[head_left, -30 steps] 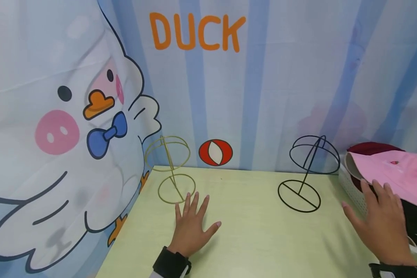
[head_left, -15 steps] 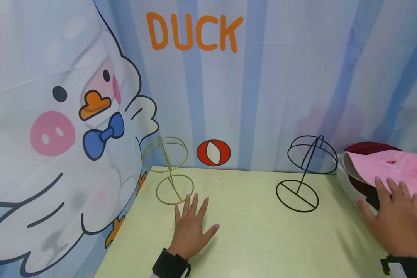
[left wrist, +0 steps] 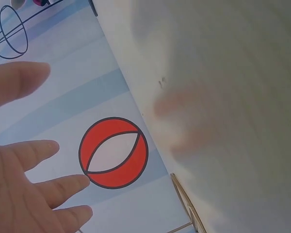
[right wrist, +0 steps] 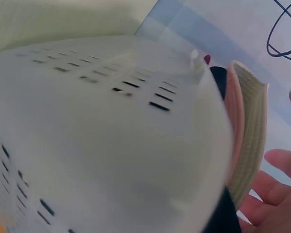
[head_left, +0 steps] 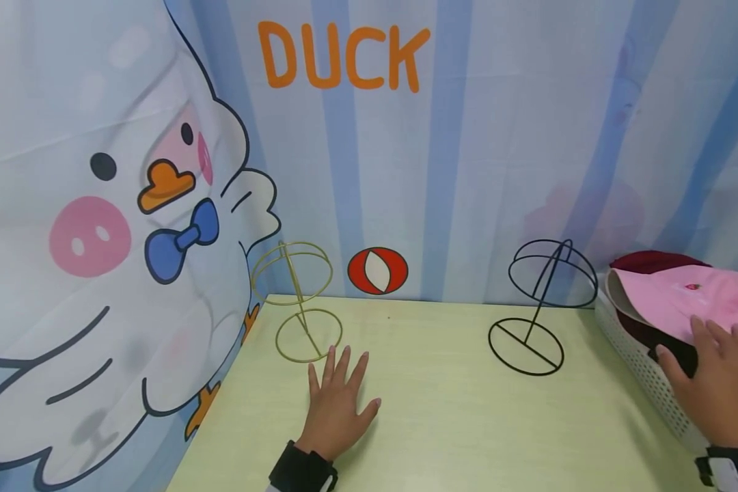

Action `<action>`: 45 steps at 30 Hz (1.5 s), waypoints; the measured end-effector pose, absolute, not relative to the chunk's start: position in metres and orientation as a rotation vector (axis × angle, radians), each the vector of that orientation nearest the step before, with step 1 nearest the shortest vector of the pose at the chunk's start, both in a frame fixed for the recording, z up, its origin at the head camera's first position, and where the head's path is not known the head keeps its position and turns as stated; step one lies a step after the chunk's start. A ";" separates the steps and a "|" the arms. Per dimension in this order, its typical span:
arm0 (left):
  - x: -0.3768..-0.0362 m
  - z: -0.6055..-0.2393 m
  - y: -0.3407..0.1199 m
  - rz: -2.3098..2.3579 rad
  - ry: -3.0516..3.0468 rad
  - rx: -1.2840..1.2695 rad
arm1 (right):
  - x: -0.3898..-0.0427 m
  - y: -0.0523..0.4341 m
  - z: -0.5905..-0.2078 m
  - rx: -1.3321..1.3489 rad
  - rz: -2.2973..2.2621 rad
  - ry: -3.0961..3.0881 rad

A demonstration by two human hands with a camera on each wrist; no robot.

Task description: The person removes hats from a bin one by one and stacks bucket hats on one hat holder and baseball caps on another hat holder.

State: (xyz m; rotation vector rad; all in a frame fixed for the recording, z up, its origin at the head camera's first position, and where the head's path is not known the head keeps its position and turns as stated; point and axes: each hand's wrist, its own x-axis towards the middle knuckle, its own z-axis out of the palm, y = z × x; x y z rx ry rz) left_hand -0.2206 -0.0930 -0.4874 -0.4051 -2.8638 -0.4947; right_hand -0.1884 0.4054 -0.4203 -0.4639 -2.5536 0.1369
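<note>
My left hand (head_left: pixel 332 420) is spread palm down over the table, holding nothing, nearest a gold wire stand (head_left: pixel 296 280) with ring base and ring top. The left wrist view shows its fingers (left wrist: pixel 63 191) apart. At the right, my right hand (head_left: pixel 722 383) reaches over a white perforated basket (head_left: pixel 652 383). Its fingertips are at a pink fabric hat (head_left: pixel 695 294) with a cream lining; whether they touch it I cannot tell. In the right wrist view the hat's edge (right wrist: pixel 250 131) stands between the basket wall (right wrist: pixel 111 145) and the fingers (right wrist: pixel 276 187).
A matching black wire stand (head_left: pixel 534 321) is on the pale table (head_left: pixel 430 403), left of the basket. Maroon fabric (head_left: pixel 658 261) and black fabric (head_left: pixel 673 350) also lie in the basket. A duck-printed curtain (head_left: pixel 381 164) hangs behind and to the left.
My right hand has moved right, farther over the basket and the pink hat. The left hand has stayed nearly still, its thumb drawn slightly inward. The view has shifted a little.
</note>
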 end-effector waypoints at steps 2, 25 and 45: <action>-0.220 -0.487 -0.093 -0.500 -2.857 -0.409 | -0.189 0.406 -0.422 -0.484 0.150 -2.527; -0.218 -0.487 -0.094 -0.528 -2.856 -0.432 | -0.198 0.414 -0.445 -0.310 0.244 -2.079; -0.218 -0.489 -0.096 -0.547 -2.852 -0.421 | -0.199 0.403 -0.436 -0.805 0.529 -2.192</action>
